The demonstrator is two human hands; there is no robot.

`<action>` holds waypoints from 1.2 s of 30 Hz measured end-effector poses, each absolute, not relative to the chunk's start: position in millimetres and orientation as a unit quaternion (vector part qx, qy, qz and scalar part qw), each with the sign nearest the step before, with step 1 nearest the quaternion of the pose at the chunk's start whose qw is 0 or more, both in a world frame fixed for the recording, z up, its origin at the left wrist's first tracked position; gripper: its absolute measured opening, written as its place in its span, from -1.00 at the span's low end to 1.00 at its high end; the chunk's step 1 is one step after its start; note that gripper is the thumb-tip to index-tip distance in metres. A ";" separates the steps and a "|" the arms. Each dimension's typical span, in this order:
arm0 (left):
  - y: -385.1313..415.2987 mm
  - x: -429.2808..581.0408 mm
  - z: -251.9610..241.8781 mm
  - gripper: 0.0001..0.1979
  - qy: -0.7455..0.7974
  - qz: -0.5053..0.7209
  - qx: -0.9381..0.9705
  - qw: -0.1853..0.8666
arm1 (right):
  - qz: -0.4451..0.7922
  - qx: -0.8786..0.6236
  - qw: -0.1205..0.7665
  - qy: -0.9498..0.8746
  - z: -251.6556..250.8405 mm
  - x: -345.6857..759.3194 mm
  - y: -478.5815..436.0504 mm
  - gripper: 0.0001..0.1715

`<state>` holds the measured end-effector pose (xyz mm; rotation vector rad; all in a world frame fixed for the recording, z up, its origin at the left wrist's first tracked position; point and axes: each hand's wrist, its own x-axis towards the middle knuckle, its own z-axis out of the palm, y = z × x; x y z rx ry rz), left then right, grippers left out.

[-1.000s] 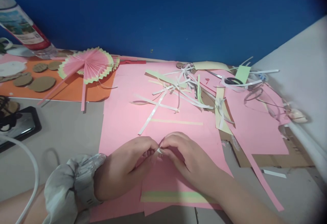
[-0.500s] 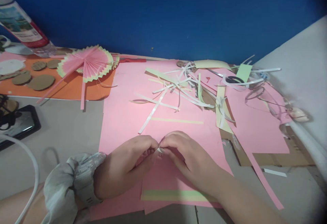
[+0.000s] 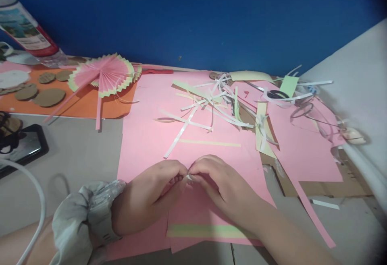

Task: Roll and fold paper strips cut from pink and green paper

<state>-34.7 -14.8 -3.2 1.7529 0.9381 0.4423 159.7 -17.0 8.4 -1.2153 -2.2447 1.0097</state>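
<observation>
My left hand (image 3: 151, 190) and my right hand (image 3: 225, 186) meet fingertip to fingertip, both closed in a pinch. Between them a small pale strip (image 3: 190, 177) shows, mostly hidden by the fingers; I cannot tell whether it is paper or tape. Under the hands lies a pink paper sheet (image 3: 193, 212) with a green and a yellow band (image 3: 205, 230) along its near edge. Beyond the fingers a thin yellow paper strip (image 3: 208, 143) lies flat on a larger pink sheet (image 3: 142, 136).
Paper offcuts (image 3: 211, 100) are heaped behind the hands. Black-handled scissors (image 3: 278, 94) and glasses (image 3: 302, 111) lie at right. A folded pink paper fan (image 3: 102, 73), cardboard discs (image 3: 50, 97), a bottle (image 3: 30, 27) and a phone (image 3: 27, 144) are at left. A blue wall (image 3: 193, 19) closes the back.
</observation>
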 end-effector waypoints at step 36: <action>-9.3 -36.0 -5.6 -0.75 0.374 0.208 0.725 0.540 | 0.288 -0.397 0.237 -0.839 -1.6 160.5 -17.8 -0.79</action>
